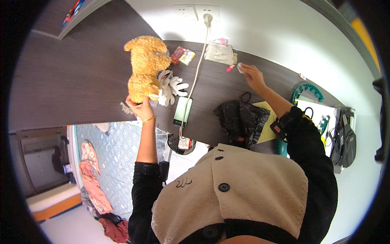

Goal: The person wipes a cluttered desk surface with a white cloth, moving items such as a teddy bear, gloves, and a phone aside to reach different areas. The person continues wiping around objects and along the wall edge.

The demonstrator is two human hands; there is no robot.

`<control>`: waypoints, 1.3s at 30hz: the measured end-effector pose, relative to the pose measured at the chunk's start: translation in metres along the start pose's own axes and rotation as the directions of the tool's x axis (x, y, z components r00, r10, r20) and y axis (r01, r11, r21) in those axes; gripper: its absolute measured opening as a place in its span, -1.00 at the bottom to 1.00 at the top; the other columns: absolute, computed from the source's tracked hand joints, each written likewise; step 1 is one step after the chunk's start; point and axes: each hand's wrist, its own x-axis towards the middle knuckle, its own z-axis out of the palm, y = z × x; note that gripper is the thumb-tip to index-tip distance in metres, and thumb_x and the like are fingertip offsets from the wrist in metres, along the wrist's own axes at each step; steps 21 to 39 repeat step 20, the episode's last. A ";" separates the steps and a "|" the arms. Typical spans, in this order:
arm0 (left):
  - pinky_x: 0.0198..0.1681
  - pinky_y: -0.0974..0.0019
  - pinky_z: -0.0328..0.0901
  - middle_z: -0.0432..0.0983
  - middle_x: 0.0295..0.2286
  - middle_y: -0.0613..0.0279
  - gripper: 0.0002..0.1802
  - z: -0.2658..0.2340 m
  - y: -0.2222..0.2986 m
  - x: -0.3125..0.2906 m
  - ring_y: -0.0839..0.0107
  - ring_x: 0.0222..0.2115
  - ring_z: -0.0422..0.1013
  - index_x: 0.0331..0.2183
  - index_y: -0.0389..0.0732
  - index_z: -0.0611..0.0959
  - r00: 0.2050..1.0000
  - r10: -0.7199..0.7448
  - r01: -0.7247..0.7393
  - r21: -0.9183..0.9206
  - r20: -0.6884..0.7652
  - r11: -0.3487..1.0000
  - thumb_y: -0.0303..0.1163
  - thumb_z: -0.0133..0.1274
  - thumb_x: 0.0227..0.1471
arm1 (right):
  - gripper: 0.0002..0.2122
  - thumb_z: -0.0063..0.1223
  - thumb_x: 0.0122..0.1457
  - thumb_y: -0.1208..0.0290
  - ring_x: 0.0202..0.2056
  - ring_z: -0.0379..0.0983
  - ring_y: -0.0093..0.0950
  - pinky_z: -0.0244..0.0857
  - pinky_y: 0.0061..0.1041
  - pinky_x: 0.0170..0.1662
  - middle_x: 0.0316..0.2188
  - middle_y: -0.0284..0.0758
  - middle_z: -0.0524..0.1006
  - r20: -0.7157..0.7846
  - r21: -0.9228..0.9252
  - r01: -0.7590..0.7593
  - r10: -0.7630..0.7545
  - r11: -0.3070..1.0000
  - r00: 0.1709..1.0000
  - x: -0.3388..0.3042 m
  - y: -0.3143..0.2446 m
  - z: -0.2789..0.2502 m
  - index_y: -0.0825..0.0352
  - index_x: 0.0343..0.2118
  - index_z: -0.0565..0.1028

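A fluffy golden-brown plush toy (145, 67) lies on the dark desk at the left. At its near end, my left hand (141, 110) grips it, thumb and fingers closed on the fur. White gloves (170, 87) lie against the toy's right side. Farther right, my right hand (253, 77) reaches toward the wall with its fingers pinched on a small white object (240, 68), whose kind I cannot make out. Beside that object sits a pale grey fabric pouch (219, 53) with a red-pink tag (230, 68).
A white cable (198, 73) runs from the wall socket (207, 18) past a light green device (183, 110). Red and white small packs (183, 55) lie beyond the gloves. A crumpled black plastic bag (241, 122) rests on yellow paper (266, 116). A dark bag (344, 138) stands far right.
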 end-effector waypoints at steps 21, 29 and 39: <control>0.06 0.29 0.14 0.25 -0.12 0.24 -0.30 -0.070 0.069 -0.067 0.43 -0.06 0.24 -0.05 -0.15 0.23 0.977 -0.096 0.102 0.025 -0.190 0.994 -0.54 0.24 -0.22 | -0.38 0.39 -0.29 0.29 0.02 0.28 -0.18 0.17 -0.29 0.08 -0.04 -0.14 0.40 0.196 -0.141 -0.043 0.071 0.989 0.978 0.173 -0.056 0.247 0.21 -0.04 0.45; 0.06 0.29 0.14 0.25 -0.12 0.24 -0.30 -0.070 0.069 -0.067 0.43 -0.06 0.24 -0.05 -0.15 0.23 0.977 -0.096 0.102 0.025 -0.190 0.994 -0.54 0.24 -0.22 | -0.38 0.39 -0.29 0.29 0.02 0.28 -0.18 0.17 -0.29 0.08 -0.04 -0.14 0.40 0.196 -0.141 -0.043 0.071 0.989 0.978 0.173 -0.056 0.247 0.21 -0.04 0.45; 0.06 0.29 0.14 0.25 -0.12 0.24 -0.30 -0.070 0.069 -0.067 0.43 -0.06 0.24 -0.05 -0.15 0.23 0.977 -0.096 0.102 0.025 -0.190 0.994 -0.54 0.24 -0.22 | -0.38 0.39 -0.29 0.29 0.02 0.28 -0.18 0.17 -0.29 0.08 -0.04 -0.14 0.40 0.196 -0.141 -0.043 0.071 0.989 0.978 0.173 -0.056 0.247 0.21 -0.04 0.45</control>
